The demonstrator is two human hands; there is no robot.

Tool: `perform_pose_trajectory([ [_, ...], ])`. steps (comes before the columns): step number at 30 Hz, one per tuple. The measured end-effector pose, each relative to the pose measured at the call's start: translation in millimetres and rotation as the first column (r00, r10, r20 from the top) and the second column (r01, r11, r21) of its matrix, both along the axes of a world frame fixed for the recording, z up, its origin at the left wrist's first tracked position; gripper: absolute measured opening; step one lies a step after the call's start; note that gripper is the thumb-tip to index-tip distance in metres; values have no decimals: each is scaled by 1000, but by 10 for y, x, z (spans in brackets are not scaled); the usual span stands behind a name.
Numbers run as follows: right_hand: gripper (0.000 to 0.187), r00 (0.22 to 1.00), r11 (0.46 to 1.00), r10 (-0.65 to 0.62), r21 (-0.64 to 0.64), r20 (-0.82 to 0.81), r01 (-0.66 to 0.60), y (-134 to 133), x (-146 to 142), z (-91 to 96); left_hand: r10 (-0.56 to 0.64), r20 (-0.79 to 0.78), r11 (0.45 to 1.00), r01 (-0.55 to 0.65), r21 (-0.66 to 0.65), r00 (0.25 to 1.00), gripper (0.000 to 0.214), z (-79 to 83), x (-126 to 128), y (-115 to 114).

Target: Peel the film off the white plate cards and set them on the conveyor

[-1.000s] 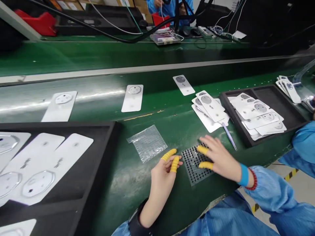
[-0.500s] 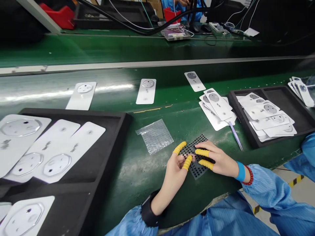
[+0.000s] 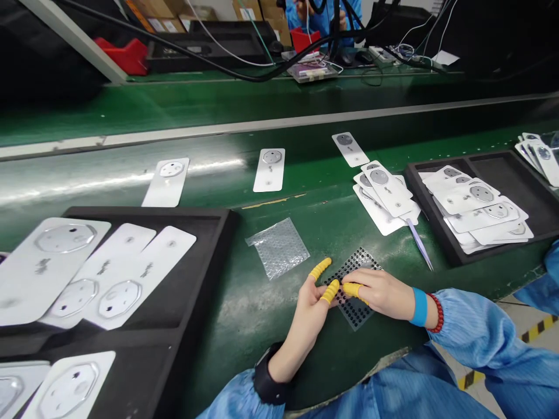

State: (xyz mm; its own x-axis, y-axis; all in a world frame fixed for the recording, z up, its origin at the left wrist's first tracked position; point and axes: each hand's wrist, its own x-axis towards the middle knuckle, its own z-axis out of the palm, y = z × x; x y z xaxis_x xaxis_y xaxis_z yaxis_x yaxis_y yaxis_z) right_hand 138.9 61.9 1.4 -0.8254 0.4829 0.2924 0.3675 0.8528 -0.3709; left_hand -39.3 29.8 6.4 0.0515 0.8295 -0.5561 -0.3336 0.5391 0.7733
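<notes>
A clear sheet (image 3: 358, 314) with rows of small black round dots lies at a tilt under both hands, over the green bench. My left hand (image 3: 312, 308) grips its left edge with thumb and bent fingers; the yellow-cotted index finger stretches out beyond. My right hand (image 3: 384, 292) is over the sheet, its yellow-cotted fingertips closed together beside the left thumb. Whatever is between those right fingertips is too small or hidden to make out. Left of the sheet lies a piece of bubble wrap (image 3: 283, 249). Purple tweezers (image 3: 420, 244) rest to the right.
A black tray (image 3: 192, 291) on the left holds large white panels (image 3: 52, 267). Another black tray (image 3: 530, 203) at right carries stacked panels, beside a loose panel pile (image 3: 386, 195). Single panels (image 3: 269, 170) lie farther back. A co-worker's blue sleeve (image 3: 539, 297) is at the right edge.
My right hand has drawn its fingers together and moved slightly left toward the left thumb. The sheet has tilted or shifted slightly. The camera view has shifted, too.
</notes>
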Motion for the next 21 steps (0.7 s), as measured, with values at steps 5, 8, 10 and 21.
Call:
perform_pose_trajectory([
  [5, 30, 986, 981, -27, 196, 164, -6, 9, -142, -72, 48, -38, 998, -49, -24, 998, 73, -73, -11, 0],
  [8, 16, 979, 979, 2, 199, 202, -43, 67, -150, -83, 67, -69, 997, -69, -22, 995, 71, -161, -22, -8],
  [10, 7, 977, 990, 12, 136, 214, -43, 108, -131, -82, 79, -74, 996, -81, -34, 994, 72, -215, -41, 9],
  [21, 26, 984, 999, 38, -2, 175, -38, 91, -51, -153, -205, -464, 973, 232, 0, 862, 62, -152, -283, 58],
])
